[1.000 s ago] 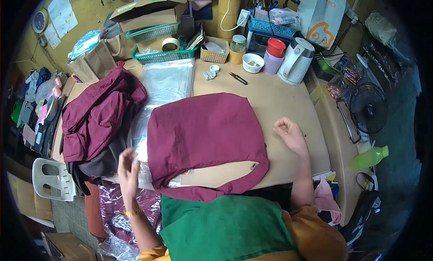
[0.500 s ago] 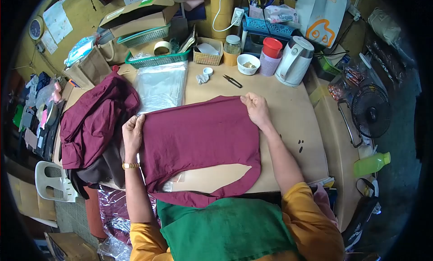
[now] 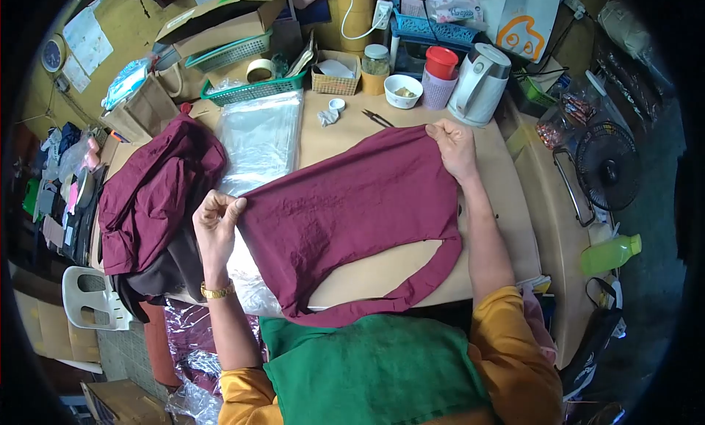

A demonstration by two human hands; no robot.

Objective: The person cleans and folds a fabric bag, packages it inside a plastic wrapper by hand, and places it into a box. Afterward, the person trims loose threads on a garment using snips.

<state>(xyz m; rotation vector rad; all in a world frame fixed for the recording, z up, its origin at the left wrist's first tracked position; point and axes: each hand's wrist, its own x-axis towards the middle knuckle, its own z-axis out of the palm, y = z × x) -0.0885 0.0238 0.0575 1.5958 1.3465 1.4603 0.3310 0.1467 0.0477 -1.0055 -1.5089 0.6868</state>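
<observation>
Both hands apart; the upper left corner of a maroon thin-cloth piece (image 3: 360, 197) is pinched between thumb and fingers by the left hand (image 3: 218, 215); its upper right corner is gripped by the right hand (image 3: 454, 147), which is placed farther from the body; the top edge is pulled taut on a slant between the two hands, and creases are seen below the left grip; nearer the body than both hands, a wide oval gap is bordered by a curved maroon strip.

A gold-coloured metal wristband (image 3: 217, 290) is worn on the left wrist; a flat stack of clear plastic sheets (image 3: 258, 135) is laid just beyond the left hand; a crumpled maroon and dark cloth heap (image 3: 161, 197) is piled to that hand's left.

Small black snips (image 3: 377, 119) are set beyond the cloth, to the right hand's left; a white round bowl (image 3: 403, 92), a lilac woven-textured cup (image 3: 438, 91) with a red container on top (image 3: 441, 61) and a white electric kettle (image 3: 481, 87) are lined up beyond the right hand; a brown flat tabletop (image 3: 503, 212) is seen under all these; well right of the right hand, a black round fan (image 3: 608, 166) and a yellow-green plastic bottle (image 3: 611, 254) are placed.
</observation>
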